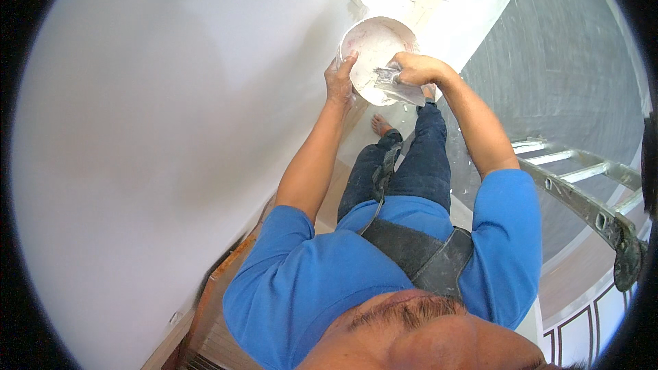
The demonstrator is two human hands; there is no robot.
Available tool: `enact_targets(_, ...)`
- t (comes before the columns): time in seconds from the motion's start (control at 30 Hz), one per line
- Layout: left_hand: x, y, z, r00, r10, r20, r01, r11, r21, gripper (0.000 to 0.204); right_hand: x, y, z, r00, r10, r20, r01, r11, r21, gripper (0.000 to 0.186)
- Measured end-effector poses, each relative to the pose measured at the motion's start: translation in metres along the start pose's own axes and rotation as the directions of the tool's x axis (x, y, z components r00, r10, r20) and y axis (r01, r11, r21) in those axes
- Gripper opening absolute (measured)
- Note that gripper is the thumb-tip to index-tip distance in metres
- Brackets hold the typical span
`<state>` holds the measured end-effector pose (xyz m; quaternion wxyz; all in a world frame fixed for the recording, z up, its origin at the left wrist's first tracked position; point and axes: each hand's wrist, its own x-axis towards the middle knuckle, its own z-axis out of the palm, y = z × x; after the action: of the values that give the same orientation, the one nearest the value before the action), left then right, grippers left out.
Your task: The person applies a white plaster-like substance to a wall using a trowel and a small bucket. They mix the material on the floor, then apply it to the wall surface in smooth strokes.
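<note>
A round white bucket (384, 23) is held up in front of me, tilted so that its mouth faces me. White paste (373, 51) coats its inside. My left hand (338, 81) grips the bucket's left side, thumb over the rim. At the right of the mouth, my right hand (416, 68) is closed around a wide putty knife (408, 93). The knife's blade lies across the near right rim, smeared with white paste. Its handle is mostly hidden by my fingers.
A smooth white wall (137, 96) rises close on my left. To the right a metal ladder (582, 209) stands near a grey, streaked surface (555, 62). A brown wooden piece (223, 274) is at the lower left. White crumbs lie around my bare feet (381, 125).
</note>
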<state>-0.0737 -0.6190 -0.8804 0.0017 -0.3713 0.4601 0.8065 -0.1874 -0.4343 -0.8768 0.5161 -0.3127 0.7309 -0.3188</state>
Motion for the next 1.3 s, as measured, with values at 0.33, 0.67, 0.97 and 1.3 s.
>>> enact_targets(0.33,-0.008,-0.005,0.013,0.994,0.015,-0.112,-0.026,0.995,-0.101,0.066,-0.004,0.036,-0.001,0.999,0.031,-0.012,-0.012,0.677,0.736,0.044)
enact_targets(0.67,-0.065,-0.022,-0.066,0.983,-0.110,-0.145,0.091,0.987,-0.133,0.073,0.004,0.076,0.003,0.897,0.097,-0.431,0.423,0.091,0.902,0.041)
enact_targets(0.97,-0.127,-0.035,-0.143,0.957,-0.178,-0.229,0.154,0.981,-0.119,0.069,0.169,0.087,0.062,0.572,0.538,-0.619,0.395,0.482,0.782,0.045)
enact_targets(1.3,-0.151,-0.052,-0.192,0.917,-0.216,-0.336,0.188,0.976,-0.113,0.067,0.277,0.037,0.084,0.168,0.601,-0.781,0.558,0.596,0.578,0.043)
